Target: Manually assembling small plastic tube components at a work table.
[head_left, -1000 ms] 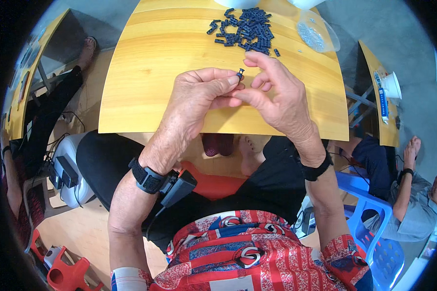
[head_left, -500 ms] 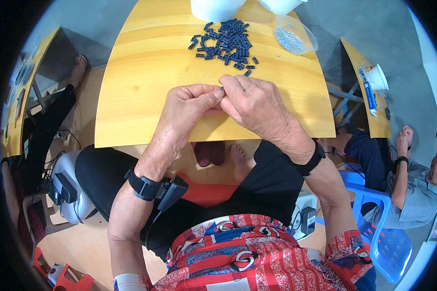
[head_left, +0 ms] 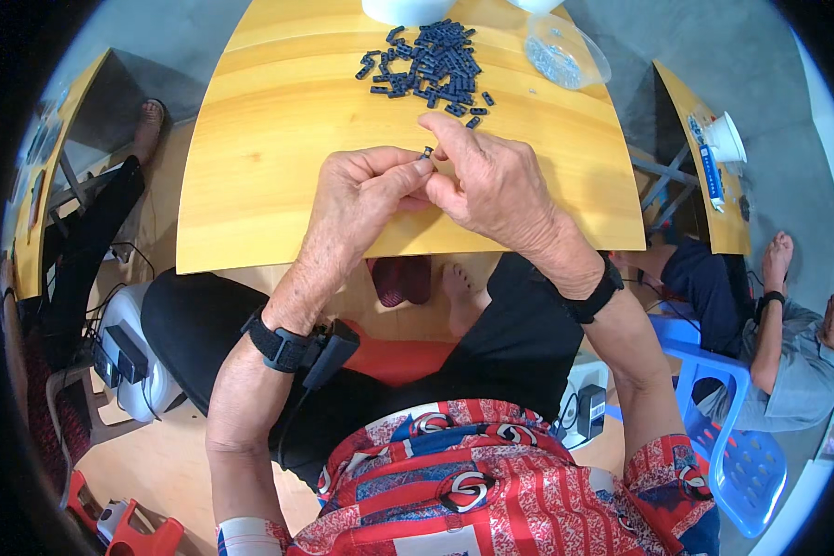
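Note:
My left hand (head_left: pixel 366 199) and my right hand (head_left: pixel 491 181) meet over the yellow wooden table (head_left: pixel 269 139), fingertips pressed together on one small dark plastic piece (head_left: pixel 426 152). Both hands pinch it; most of the piece is hidden by the fingers. A pile of several similar dark pieces (head_left: pixel 431 65) lies on the table just beyond the hands. A clear plastic bag of small metal parts (head_left: pixel 561 57) rests to the right of the pile.
A white container (head_left: pixel 403 9) stands at the table's far edge. Another yellow table (head_left: pixel 704 185) with a white cup (head_left: pixel 725 141) is at right, where a seated person (head_left: pixel 788 343) sits by a blue plastic chair (head_left: pixel 741 445). Another person's legs (head_left: pixel 93 232) show at left.
The view has tilted so the table and pile sit lower in the picture. My hands stay together on the small piece, with the fingers shifted slightly around it.

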Demonstrator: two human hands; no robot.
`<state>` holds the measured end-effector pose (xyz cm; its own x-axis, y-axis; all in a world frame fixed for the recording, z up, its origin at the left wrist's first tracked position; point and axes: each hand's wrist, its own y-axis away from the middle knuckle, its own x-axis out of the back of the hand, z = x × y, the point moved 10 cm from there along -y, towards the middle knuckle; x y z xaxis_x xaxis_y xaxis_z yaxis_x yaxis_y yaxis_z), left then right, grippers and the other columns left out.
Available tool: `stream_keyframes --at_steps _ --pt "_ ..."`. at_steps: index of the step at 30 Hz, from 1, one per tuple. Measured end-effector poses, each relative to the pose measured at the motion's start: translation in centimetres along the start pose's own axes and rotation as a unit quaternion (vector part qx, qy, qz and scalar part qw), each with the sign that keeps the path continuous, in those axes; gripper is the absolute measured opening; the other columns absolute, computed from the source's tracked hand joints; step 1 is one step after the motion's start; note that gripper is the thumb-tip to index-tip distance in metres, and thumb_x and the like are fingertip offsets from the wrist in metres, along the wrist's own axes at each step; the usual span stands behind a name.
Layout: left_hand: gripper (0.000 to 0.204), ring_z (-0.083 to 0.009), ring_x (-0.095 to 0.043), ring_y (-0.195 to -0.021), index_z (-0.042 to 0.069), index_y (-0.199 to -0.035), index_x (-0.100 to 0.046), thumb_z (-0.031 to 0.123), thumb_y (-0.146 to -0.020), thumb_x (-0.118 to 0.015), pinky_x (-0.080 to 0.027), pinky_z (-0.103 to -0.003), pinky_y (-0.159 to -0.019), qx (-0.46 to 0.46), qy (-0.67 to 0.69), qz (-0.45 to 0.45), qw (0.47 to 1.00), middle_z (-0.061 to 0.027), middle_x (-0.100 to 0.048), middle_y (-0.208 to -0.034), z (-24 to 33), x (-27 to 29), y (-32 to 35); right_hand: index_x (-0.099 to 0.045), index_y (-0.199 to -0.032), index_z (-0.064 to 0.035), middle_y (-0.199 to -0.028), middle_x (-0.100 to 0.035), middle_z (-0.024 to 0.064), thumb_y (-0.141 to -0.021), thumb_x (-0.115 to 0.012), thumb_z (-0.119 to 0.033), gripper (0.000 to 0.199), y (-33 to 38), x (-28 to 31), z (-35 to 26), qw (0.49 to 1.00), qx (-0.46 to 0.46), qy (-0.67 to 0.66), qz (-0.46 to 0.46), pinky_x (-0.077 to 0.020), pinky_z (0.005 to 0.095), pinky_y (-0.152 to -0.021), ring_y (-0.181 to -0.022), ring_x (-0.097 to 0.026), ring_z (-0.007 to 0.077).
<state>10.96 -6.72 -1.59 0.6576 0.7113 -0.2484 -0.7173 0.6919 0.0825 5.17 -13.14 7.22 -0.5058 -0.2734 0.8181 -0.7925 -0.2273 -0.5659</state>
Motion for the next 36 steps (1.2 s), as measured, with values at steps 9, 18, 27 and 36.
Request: stream_keyframes --at_steps 9,18,27,36 --pt "0.019 -0.0041 -0.053 -0.068 -0.004 -0.091 -0.069 0.011 -0.088 -0.059 -0.044 -0.021 -0.060 -0.072 -0.120 0.000 0.990 -0.0014 -0.065 -0.073 1.7 -0.8 0.6 -0.051 -0.071 -0.0052 -0.058 -0.056 0.0081 -0.075 -0.065 -0.023 0.023 0.4 -0.7 0.0 0.997 0.022 0.028 -0.064 -0.0505 0.0352 -0.048 -0.054 -0.063 0.0243" --pt "0.017 -0.0070 -0.059 -0.073 -0.004 -0.091 -0.069 0.009 -0.088 -0.060 -0.048 -0.022 -0.067 -0.027 -0.132 -0.045 0.990 -0.0040 -0.067 -0.077 0.6 -0.8 0.4 -0.046 -0.064 -0.0071 -0.051 -0.050 0.0064 -0.070 -0.064 -0.017 0.021 1.0 -0.6 -0.6 0.995 0.063 0.025 -0.072 -0.0468 0.0335 -0.045 -0.048 -0.058 0.0221" --pt "0.013 -0.0063 -0.057 -0.067 -0.003 -0.085 -0.069 0.005 -0.085 -0.060 -0.046 -0.022 -0.061 -0.043 -0.167 -0.061 0.983 -0.0037 -0.067 -0.071 0.4 -1.0 -0.1 -0.055 -0.065 -0.0044 -0.050 -0.057 0.0079 -0.076 -0.065 -0.030 0.029 1.5 -1.1 -1.4 0.986 0.063 0.086 -0.130 -0.0486 0.0322 -0.044 -0.047 -0.061 0.0201" --pt "0.016 -0.0083 -0.059 -0.069 -0.003 -0.088 -0.070 0.009 -0.086 -0.060 -0.047 -0.023 -0.066 -0.029 -0.156 -0.082 0.984 -0.0044 -0.067 -0.074 0.5 -1.2 -0.2 -0.058 -0.065 -0.0045 -0.049 -0.057 0.0078 -0.077 -0.063 -0.033 0.031 1.5 -1.1 -1.3 0.988 0.086 0.084 -0.099 -0.0477 0.0343 -0.041 -0.044 -0.061 0.0215"
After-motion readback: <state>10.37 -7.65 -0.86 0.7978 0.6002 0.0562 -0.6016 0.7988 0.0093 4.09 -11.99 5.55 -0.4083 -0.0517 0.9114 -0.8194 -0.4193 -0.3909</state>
